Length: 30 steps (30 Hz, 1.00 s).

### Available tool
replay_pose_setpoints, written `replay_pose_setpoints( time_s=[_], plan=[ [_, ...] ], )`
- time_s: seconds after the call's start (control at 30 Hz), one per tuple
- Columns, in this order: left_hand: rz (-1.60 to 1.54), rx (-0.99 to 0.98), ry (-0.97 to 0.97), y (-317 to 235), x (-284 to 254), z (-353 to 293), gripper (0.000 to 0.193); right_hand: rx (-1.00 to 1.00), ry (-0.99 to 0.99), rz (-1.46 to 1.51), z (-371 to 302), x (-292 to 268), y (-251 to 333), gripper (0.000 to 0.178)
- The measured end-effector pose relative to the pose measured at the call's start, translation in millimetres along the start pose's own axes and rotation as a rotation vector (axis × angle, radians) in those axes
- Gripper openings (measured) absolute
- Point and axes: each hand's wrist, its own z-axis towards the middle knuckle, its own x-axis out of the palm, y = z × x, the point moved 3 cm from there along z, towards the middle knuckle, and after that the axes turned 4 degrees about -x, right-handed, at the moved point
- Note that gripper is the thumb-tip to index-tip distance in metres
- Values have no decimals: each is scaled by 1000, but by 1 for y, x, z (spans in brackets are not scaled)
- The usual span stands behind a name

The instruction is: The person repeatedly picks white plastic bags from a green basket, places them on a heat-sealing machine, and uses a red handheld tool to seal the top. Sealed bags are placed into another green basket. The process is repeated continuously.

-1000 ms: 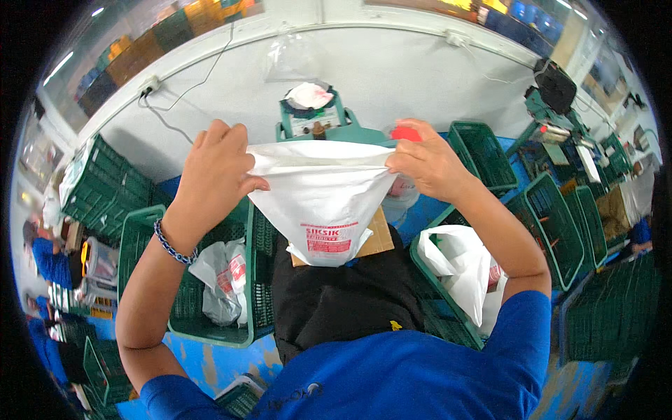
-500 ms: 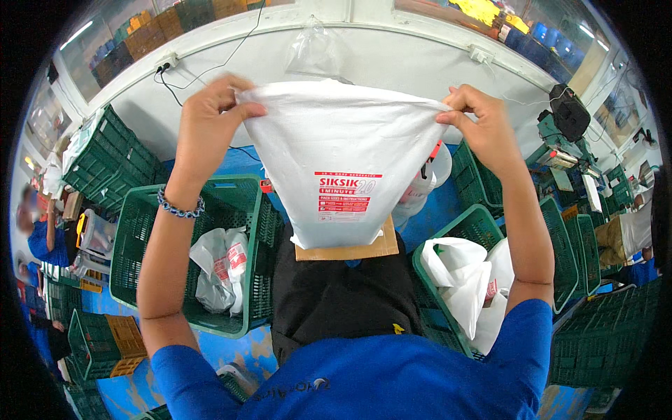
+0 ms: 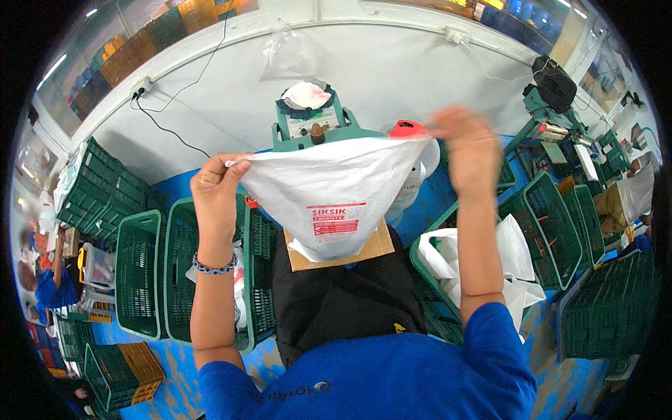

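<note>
A white plastic bag (image 3: 329, 182) with red print is stretched out in front of me, its filled bottom resting on a flat piece of brown cardboard (image 3: 381, 245) over my lap. My left hand (image 3: 218, 178) pinches the bag's upper left corner between thumb and fingers. At the upper right corner is my right hand (image 3: 465, 143), smeared by motion; the taut edge of the bag runs up to its fingertips. Just behind the bag's top edge stands a green machine (image 3: 346, 124) with a brown knob, partly hidden by the bag. A red part (image 3: 407, 129) shows beside the right corner.
Green crates (image 3: 182, 280) stand at my left, one with white bags inside. Another crate at my right holds white bags (image 3: 514, 255). A white wall (image 3: 392, 77) with cables rises behind the machine. Other people (image 3: 59, 283) are at the far left and far right.
Both hands have come down with the bag, and its top edge now sits lower, tilted up to the right. The green machine behind it has come into sight.
</note>
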Motion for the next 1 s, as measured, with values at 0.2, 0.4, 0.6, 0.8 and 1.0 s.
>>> replay_pose_setpoints(
  time_s=[0.2, 0.4, 0.6, 0.8, 1.0],
  plan=[
    [39, -72, -72, 3, -3, 2, 10, -675, -48, -721, 12, -12, 49, 28],
    [-262, -44, 94, 23, -1, -23, 31, 194, 235, -108, -28, 1, -118, 20],
    [-163, -329, -114, 85, 3, -46, 14, 344, 222, -62, -49, -17, -148, 27],
    [-335, -409, -148, 105, 22, -76, 12, 263, 47, 9, -74, -20, -173, 30],
    [85, 5, -319, 79, 15, -59, 27, 47, 89, 86, -37, -5, -130, 33]
  ],
)
